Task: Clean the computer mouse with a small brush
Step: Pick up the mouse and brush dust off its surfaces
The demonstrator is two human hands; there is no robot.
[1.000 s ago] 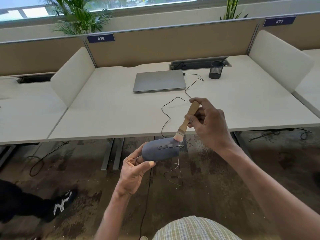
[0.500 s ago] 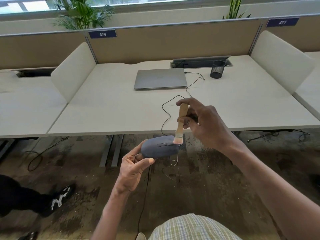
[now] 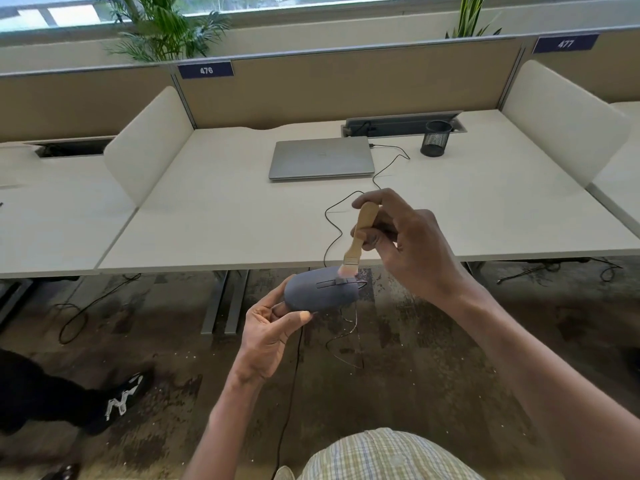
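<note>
Head view: my left hand [image 3: 266, 332] holds the grey mouse [image 3: 320, 289] by its rear end, thumb curled along the near side, fingers wrapped under and behind it, palm turned up toward me. Mouse sits in the air just in front of the desk [image 3: 207, 220] edge, above the floor, top face up, scroll wheel pointing right. Its cable [image 3: 332, 216] runs up over the desk edge toward the closed laptop [image 3: 322, 157].

My right hand [image 3: 405, 237] pinches the small wooden brush [image 3: 360, 233] high on the handle, thumb and forefinger closed round it, other fingers curled loosely behind. Brush stands nearly upright, tilted slightly, bristles down. Bristle tips touch the mouse top at the far side of the button area, just above the scroll wheel.

Versus half a second ago: brush handle leans a bit more to the right at the top, and the bristles sit slightly further back on the button area. A second ago the handle was tilted much harder to the right and the bristles were at the front tip of the mouse. Left-hand grip on the mouse looks unchanged across all three.

Black mesh pen cup [image 3: 437, 138] stands on the desk right of the laptop. Someone's black shoe [image 3: 121, 403] is on the floor at left.
</note>
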